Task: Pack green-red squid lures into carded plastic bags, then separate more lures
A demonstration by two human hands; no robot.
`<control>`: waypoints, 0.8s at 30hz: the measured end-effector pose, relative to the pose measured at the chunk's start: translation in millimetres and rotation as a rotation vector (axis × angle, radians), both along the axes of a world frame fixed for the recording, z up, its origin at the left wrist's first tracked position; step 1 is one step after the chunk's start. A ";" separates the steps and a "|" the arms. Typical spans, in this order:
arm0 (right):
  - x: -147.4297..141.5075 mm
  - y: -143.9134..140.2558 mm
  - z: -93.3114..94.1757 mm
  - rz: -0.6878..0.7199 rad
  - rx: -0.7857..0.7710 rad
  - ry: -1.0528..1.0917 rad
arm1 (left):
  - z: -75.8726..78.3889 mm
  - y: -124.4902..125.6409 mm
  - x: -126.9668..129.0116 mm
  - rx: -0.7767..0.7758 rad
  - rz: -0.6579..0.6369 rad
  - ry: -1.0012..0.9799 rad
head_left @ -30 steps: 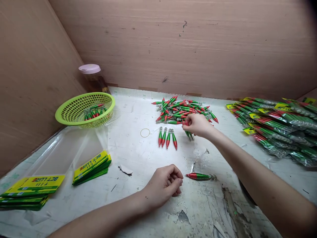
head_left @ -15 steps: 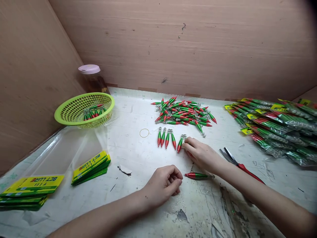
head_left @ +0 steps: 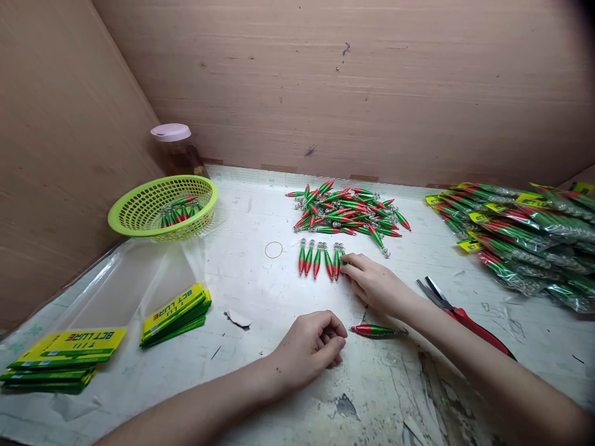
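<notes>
On the table, a heap of loose lures lies unsorted behind a row of five lures. The right hand, fingers together, touches the fifth lure. The left hand rests curled shut, holding nothing visible, just beside a single lure.

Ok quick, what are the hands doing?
Left hand: curled shut on the table, holding nothing visible.
Right hand: fingertips on a lure in the row.
</notes>
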State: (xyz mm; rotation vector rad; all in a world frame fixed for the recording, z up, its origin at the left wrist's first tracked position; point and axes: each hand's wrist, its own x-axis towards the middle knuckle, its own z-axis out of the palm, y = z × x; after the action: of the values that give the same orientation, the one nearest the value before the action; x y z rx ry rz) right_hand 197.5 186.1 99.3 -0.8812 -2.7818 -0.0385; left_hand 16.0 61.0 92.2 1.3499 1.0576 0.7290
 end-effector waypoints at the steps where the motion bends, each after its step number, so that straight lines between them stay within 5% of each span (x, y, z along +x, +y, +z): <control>1: -1.8 -1.1 0.9 -0.015 0.000 0.018 | -0.3 0.0 -0.1 0.001 -0.005 0.001; 10: -0.8 -32.3 20.5 -0.038 -0.020 0.085 | -0.8 0.1 -1.2 -0.013 0.000 -0.016; 18: 32.1 -72.1 7.5 -0.157 -0.363 0.009 | 8.5 -3.4 0.8 -0.055 0.022 -0.051; 24: 25.6 -77.4 20.4 -0.307 -0.548 0.287 | 8.2 -6.8 5.5 -0.242 0.037 -0.266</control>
State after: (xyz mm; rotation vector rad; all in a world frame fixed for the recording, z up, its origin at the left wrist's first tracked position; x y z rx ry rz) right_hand 223.1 108.7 119.6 -1.3078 -2.3887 0.7664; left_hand 21.5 54.2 100.3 0.9992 0.9263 0.7583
